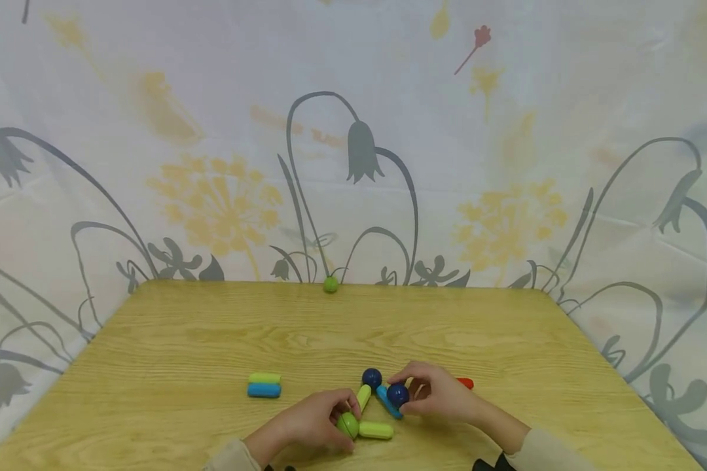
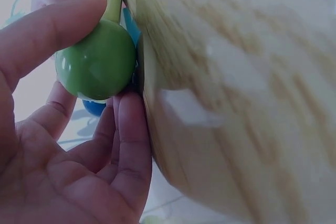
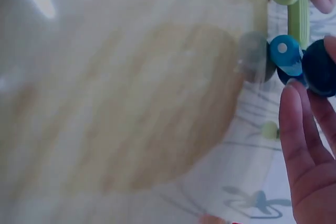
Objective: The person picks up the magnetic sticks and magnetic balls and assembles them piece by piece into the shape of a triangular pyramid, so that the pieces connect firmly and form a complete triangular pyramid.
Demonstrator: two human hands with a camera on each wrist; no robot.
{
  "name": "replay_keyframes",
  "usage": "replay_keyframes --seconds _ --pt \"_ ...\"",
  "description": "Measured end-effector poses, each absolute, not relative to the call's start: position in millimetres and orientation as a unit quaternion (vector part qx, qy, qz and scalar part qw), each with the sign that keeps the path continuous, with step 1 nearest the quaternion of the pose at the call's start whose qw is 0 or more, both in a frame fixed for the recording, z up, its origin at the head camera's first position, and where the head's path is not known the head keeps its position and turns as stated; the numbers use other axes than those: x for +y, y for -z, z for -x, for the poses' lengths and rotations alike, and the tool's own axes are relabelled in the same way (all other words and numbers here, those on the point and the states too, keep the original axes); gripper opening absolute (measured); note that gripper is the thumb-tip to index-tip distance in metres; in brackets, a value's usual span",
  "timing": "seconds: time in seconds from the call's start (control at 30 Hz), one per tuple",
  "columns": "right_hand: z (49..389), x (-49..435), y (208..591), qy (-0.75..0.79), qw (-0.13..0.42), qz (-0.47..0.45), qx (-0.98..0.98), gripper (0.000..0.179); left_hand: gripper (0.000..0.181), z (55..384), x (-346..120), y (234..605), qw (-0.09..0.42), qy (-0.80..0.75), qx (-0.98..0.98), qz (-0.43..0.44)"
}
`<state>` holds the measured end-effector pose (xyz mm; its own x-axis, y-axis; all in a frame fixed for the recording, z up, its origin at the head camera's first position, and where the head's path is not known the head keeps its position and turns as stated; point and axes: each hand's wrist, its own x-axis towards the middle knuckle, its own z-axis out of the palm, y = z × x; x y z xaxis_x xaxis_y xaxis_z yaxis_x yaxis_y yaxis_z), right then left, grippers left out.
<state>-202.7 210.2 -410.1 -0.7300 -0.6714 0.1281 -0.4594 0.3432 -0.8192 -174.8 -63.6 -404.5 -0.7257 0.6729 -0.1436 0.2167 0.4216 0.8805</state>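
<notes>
My left hand [image 1: 315, 417] grips a green ball [image 1: 348, 426] between thumb and fingers, low over the wooden table. From that ball a lime rod [image 1: 376, 430] points right, and a second lime rod [image 1: 362, 396] leads back to a dark blue ball [image 1: 372, 378]. A blue rod [image 1: 385, 398] slants from this far ball toward the near right. In my right hand [image 1: 442, 394], thumb and fingertips pinch another dark blue ball [image 1: 397, 394], which overlaps the blue rod in the head view. The right wrist view shows a pale dot on the blue rod's end [image 3: 282, 49].
To the left, a loose lime rod [image 1: 265, 378] and a blue rod [image 1: 264, 390] lie side by side. A red piece [image 1: 465, 382] shows partly behind my right hand. Another green ball [image 1: 330, 284] sits at the table's back edge, before a flower-printed cloth [image 1: 507, 163].
</notes>
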Motion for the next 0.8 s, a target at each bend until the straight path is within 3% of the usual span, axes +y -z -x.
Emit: replay_keyframes --seconds 0.27,0.5,0.8 --pt "195 217 411 0.446 0.187 0.423 0.766 0.03 0.026 173 -55 403 0.22 -0.432 0.829 -0.278" --pt "196 212 407 0.374 0.199 0.504 0.753 0.029 0.024 170 -46 404 0.18 -0.384 0.866 -0.266" --pt "196 207 404 0.337 0.172 0.523 0.764 0.028 0.016 172 -47 404 0.189 -0.368 0.866 -0.281"
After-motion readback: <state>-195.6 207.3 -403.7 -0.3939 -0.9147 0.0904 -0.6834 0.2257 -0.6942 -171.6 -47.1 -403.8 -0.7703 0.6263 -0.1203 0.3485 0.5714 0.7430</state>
